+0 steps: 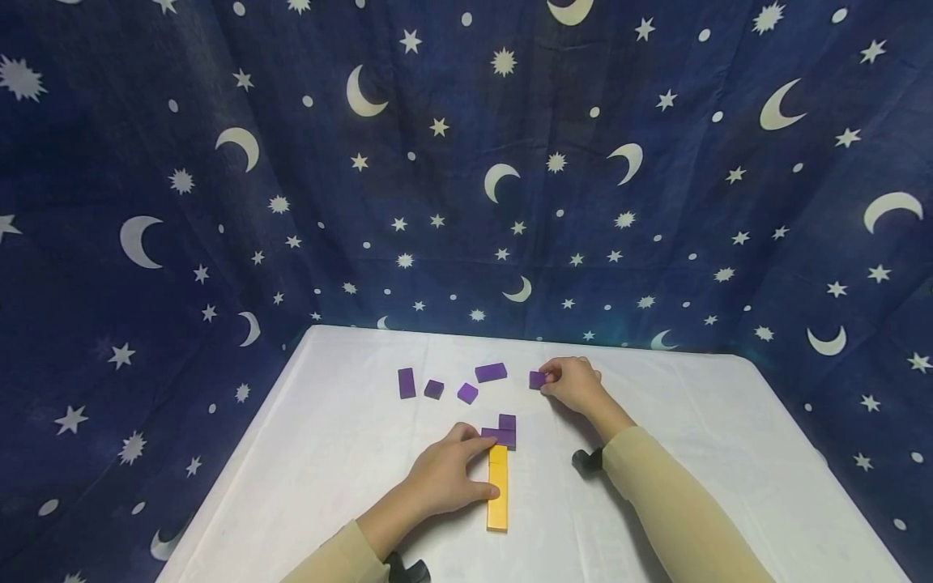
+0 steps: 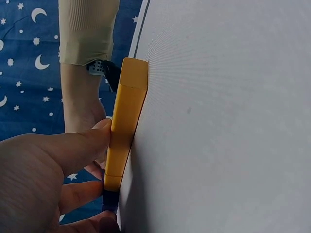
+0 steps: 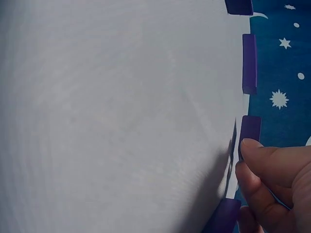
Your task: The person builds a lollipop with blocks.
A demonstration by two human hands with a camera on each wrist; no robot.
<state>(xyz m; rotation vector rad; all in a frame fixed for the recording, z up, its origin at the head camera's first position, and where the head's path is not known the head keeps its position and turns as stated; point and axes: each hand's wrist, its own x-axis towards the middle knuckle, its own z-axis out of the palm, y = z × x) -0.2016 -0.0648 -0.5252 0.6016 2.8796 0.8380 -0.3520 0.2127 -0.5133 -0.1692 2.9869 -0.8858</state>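
Observation:
My left hand (image 1: 452,474) rests along a yellow bar (image 1: 497,510), its thumb touching the bar's side and a fingertip on a purple block (image 1: 506,440). A short yellow piece (image 1: 499,454) sits between that bar and the purple block, and a small purple cube (image 1: 507,422) adjoins the far end. In the left wrist view the thumb touches the yellow bar (image 2: 127,107). Farther back, my right hand (image 1: 576,382) pinches a small purple block (image 1: 536,380) between thumb and finger. The right wrist view shows that purple block (image 3: 250,127) beyond the thumb tip.
Left of my right hand lie a purple oblong block (image 1: 492,372), two small purple cubes, one (image 1: 467,393) beside the other (image 1: 433,389), and another purple oblong block (image 1: 406,383). All lie on a white-covered table (image 1: 328,453). A dark star-patterned cloth (image 1: 452,300) hangs behind it.

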